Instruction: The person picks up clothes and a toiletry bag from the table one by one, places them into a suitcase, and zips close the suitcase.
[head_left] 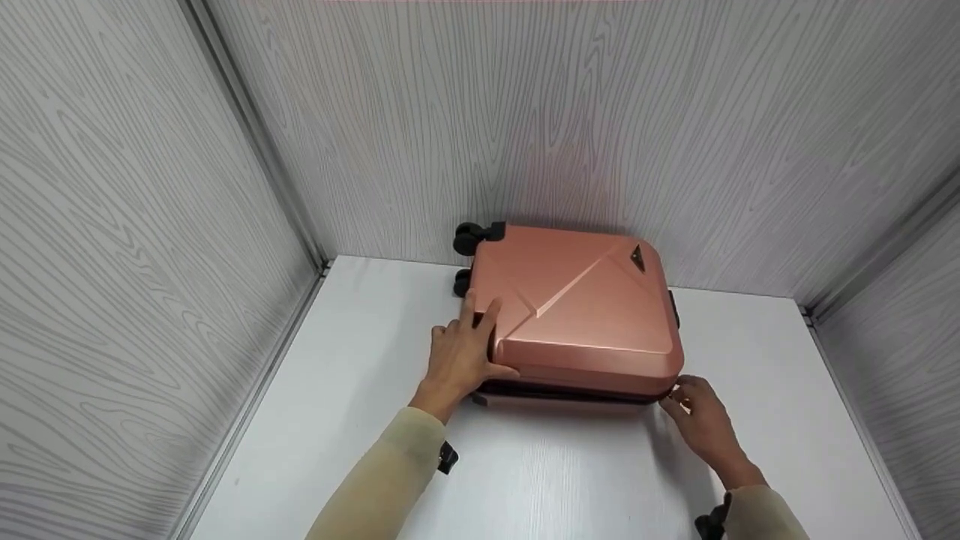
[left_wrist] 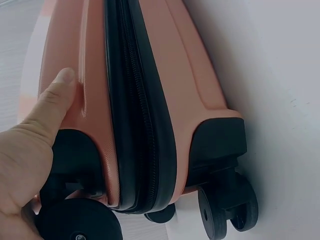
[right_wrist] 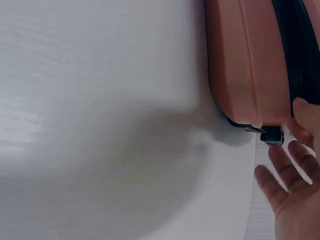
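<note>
A rose-pink hard-shell suitcase (head_left: 577, 300) lies flat on the white surface, its wheels to the left. My left hand (head_left: 459, 356) rests on its near left corner with fingers spread, the thumb along the front side. In the left wrist view that thumb presses the shell above a black caster wheel (left_wrist: 80, 220), beside the black zipper band (left_wrist: 137, 80). At the near right corner, my right hand (head_left: 703, 416) pinches at the zipper with thumb and forefinger; the zipper pull itself is mostly hidden. Its other fingers curl loosely near a small black fitting (right_wrist: 272, 134).
Grey wood-grain panels stand at the back (head_left: 420, 135), left (head_left: 112, 225) and right (head_left: 907, 300). The suitcase's far side lies close to the back panel. White tabletop (head_left: 540, 480) extends in front and to both sides.
</note>
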